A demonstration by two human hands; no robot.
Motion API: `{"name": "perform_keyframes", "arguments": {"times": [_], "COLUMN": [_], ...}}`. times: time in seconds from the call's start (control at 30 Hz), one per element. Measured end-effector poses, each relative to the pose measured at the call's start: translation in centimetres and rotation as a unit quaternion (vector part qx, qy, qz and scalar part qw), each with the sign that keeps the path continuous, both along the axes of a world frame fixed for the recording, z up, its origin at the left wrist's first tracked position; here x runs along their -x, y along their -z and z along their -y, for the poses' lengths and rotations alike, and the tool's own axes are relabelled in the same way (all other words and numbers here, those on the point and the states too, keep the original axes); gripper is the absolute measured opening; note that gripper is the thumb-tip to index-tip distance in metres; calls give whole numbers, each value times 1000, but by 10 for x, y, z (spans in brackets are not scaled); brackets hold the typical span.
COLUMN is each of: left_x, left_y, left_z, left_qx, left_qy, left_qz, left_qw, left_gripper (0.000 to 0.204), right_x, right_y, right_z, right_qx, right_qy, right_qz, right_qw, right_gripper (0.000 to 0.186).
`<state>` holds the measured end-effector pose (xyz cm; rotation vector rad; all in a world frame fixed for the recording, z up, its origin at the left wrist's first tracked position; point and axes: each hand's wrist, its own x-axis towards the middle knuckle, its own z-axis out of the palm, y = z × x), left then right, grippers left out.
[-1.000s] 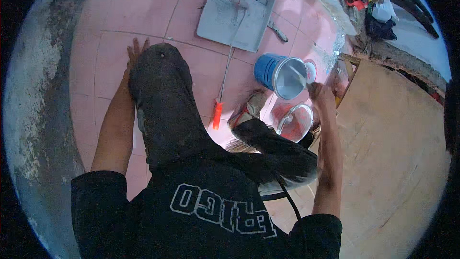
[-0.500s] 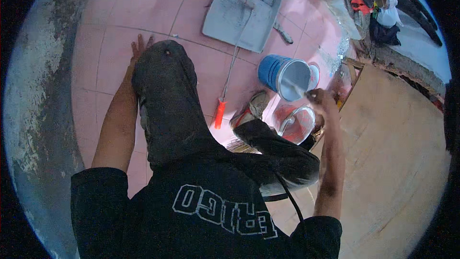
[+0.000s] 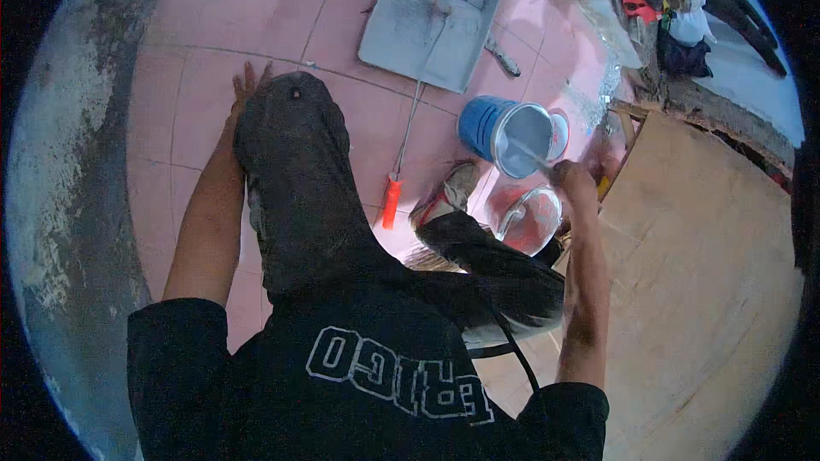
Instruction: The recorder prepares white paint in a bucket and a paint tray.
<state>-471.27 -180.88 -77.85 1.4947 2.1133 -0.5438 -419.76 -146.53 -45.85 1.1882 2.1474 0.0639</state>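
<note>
My left hand (image 3: 245, 90) lies flat with spread fingers on the pink tiled floor (image 3: 282, 8), beside my raised dark-trousered knee (image 3: 295, 154). My right hand (image 3: 571, 177) is closed on a thin stick (image 3: 531, 154) whose far end dips into the pale grey paint of a blue bucket (image 3: 483, 128). Just below that hand stands a smaller red pail (image 3: 528, 220) with a shiny inside. My shoe (image 3: 444, 194) rests next to the red pail.
A grey paint tray (image 3: 431, 17) lies farther out, and a roller with a long rod and an orange handle (image 3: 389, 205) reaches back from it. A large plywood sheet (image 3: 709, 273) covers the right side. Clutter and bags (image 3: 675, 17) sit at the top right. A rough grey wall (image 3: 60, 205) runs along the left.
My right hand with the stick has shifted a little toward me at the blue bucket's rim. My left hand stays flat on the floor.
</note>
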Motion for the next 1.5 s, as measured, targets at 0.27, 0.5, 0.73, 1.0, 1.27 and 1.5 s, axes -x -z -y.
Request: {"name": "perform_keyframes", "arguments": {"times": [0.27,0.5,0.73,1.0,1.27,1.5], "left_x": [-5,12,3,-11,46,12], "left_y": [3,43,47,73,66,17], "left_z": [-10,34,28,7,6,-5], "left_qx": [10,-344,-220,-327,10,28], "left_qy": [-9,77,110,135,-117,-112], "left_qz": [35,-61,-168,-103,63,83], "left_qw": [999,934,955,930,991,990], "left_gripper": [70,68,65,69,87,111], "right_x": [5,-9,-3,-13,-1,15], "right_y": [-18,-7,-10,-7,-1,-15], "right_z": [4,-2,-14,15,27,39], "right_qx": [87,207,232,72,10,-16], "right_qy": [112,231,200,47,173,210], "right_qz": [-38,-250,-102,-13,-20,-32], "right_qw": [989,917,946,996,985,977], "right_gripper": [40,31,34,42,34,20]}}
